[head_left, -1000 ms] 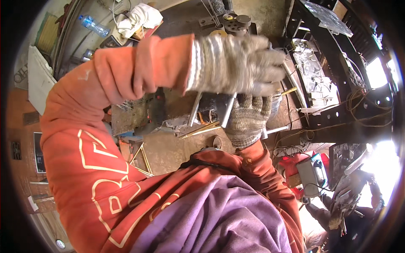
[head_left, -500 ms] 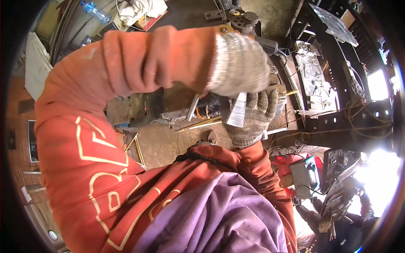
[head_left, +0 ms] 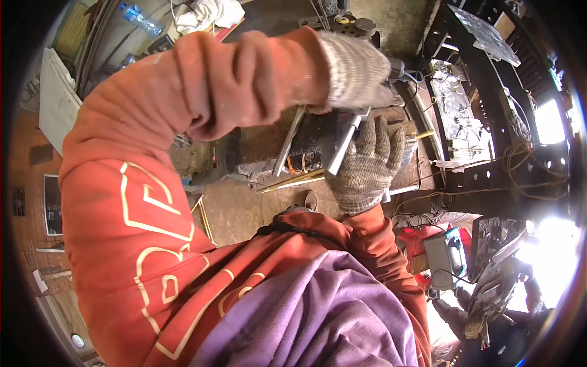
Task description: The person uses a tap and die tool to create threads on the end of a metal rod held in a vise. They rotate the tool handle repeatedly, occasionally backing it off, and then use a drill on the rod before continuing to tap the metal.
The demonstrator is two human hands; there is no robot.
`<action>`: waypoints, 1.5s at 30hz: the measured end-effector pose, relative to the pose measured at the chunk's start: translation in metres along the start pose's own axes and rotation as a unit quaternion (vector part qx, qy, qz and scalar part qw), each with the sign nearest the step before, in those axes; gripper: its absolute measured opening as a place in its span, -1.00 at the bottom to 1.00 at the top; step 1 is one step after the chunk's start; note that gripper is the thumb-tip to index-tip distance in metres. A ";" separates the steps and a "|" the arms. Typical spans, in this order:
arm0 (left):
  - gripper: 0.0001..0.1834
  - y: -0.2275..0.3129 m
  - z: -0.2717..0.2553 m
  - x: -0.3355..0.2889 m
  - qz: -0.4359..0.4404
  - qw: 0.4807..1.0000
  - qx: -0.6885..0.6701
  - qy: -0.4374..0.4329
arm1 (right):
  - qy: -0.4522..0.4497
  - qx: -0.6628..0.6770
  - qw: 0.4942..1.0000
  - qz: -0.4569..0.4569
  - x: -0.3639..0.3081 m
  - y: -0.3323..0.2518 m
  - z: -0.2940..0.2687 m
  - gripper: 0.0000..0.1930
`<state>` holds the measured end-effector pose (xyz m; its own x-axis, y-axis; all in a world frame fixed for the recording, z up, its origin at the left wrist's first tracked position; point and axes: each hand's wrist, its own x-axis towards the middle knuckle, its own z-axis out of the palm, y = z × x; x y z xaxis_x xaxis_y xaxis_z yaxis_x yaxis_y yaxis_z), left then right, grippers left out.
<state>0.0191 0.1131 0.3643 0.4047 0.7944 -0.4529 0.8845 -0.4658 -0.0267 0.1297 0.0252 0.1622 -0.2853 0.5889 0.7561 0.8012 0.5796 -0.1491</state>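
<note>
I saw the left hand (head_left: 358,70) curled at the far middle; I couldn't tell whether it grasped anything. The right hand (head_left: 370,162), nearer, looked released, fingers outstretched and slightly parted, the grey metal bar (head_left: 344,145) slanting along its left edge. The left arm (head_left: 134,140) bent across from the left, blocking part of my view; the right arm (head_left: 391,257) reached from near right. A black perforated frame (head_left: 477,200) stood right, a clear bottle (head_left: 142,21) far left.
</note>
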 end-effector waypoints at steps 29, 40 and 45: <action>-0.61 -0.026 0.034 -0.002 0.403 0.882 0.100 0.223 | 0.017 0.020 0.999 0.042 0.001 -0.004 0.001 -0.42; -0.67 -0.026 0.032 -0.005 0.340 0.886 0.254 0.189 | 0.023 0.000 0.999 0.023 0.004 -0.003 -0.001 -0.59; -0.58 -0.016 0.028 -0.010 0.035 0.985 -0.164 0.030 | 0.010 -0.006 1.000 0.021 0.007 -0.005 -0.005 -0.60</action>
<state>-0.0055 0.1014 0.3440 0.4709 0.7914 -0.3898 0.8779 -0.3767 0.2956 0.1264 0.0241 0.1713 -0.2415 0.6005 0.7622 0.8179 0.5487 -0.1731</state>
